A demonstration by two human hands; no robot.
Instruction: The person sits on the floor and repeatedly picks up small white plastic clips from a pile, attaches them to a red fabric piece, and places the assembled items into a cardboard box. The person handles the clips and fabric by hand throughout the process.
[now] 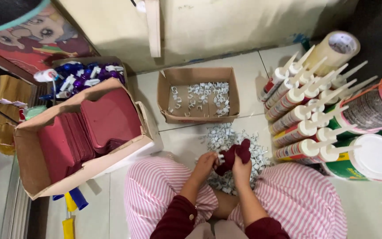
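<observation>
Left hand: pinches white clip | Right hand: grips dark red cloth, wiping-style | Clip pile: just beyond hands, within reach | Box: behind pile, holding clips

Cardboard boxes: three, namely one with red sheets, one with white clips, one with caps. Large white-lidded cans: two fully seen. Sealant tubes: roughly ten, stacked. Loose clips: too many to count.
</observation>
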